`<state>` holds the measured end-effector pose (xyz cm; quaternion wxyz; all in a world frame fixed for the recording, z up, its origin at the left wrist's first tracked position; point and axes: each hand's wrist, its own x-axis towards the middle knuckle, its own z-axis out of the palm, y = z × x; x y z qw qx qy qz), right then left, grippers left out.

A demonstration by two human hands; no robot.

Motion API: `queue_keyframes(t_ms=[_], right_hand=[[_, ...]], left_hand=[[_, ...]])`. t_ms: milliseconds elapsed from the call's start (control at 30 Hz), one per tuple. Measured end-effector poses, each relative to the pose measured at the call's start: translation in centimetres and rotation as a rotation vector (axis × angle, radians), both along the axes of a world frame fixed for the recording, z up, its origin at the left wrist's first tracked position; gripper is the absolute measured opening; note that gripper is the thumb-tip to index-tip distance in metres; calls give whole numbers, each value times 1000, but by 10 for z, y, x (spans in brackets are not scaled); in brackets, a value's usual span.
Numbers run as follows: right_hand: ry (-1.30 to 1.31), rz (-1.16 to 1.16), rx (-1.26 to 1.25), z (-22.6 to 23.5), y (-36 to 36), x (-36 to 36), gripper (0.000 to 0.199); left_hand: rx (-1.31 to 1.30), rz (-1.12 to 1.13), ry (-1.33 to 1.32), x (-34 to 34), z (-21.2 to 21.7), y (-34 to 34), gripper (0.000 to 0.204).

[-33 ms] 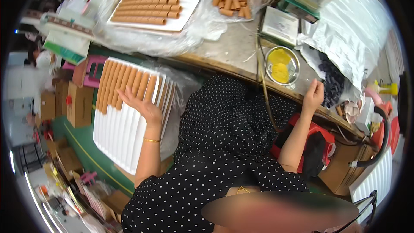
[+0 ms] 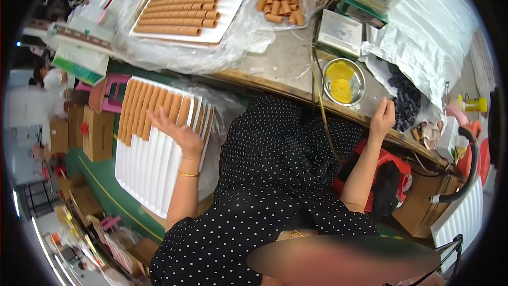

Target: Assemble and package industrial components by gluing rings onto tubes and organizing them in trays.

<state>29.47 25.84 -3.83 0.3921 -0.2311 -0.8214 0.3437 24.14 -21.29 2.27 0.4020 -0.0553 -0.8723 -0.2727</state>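
Note:
My left hand (image 2: 174,130) lies flat with spread fingers on a white grooved tray (image 2: 151,172) that leans beside my knee. The hand presses on a row of brown paper tubes (image 2: 145,108) filling the tray's upper grooves; the lower grooves are bare. My right hand (image 2: 382,119) rests at the wooden edge of the workbench (image 2: 275,61). Its fingers point up beside a heap of small black pieces (image 2: 407,100), and it holds nothing that I can see. A steel bowl (image 2: 344,82) with yellow paste stands just left of that hand.
A second white tray (image 2: 225,18) of long brown tubes and a pile of short tubes (image 2: 280,0) lie on clear plastic at the back. White foil bags (image 2: 428,32) sit at the right. A red stool (image 2: 381,172), cardboard boxes (image 2: 98,132) and a hose (image 2: 465,175) crowd the floor.

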Motion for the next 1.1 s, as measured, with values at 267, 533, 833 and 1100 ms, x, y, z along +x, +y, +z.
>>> queue_keyframes(t_ms=[267, 533, 833, 1100], right_hand=[[54, 2, 172, -10, 21, 21, 26], [46, 140, -190, 20, -1, 7, 31], [-200, -30, -92, 29, 2, 7, 17], [212, -685, -86, 82, 138, 84, 30]], left_hand=[[-9, -796, -249, -117, -4, 164, 32], [-596, -588, -146, -250, -39, 193, 28], [-203, -700, -335, -219, -23, 202, 28], [513, -831, -669, -120, -33, 169, 31]])
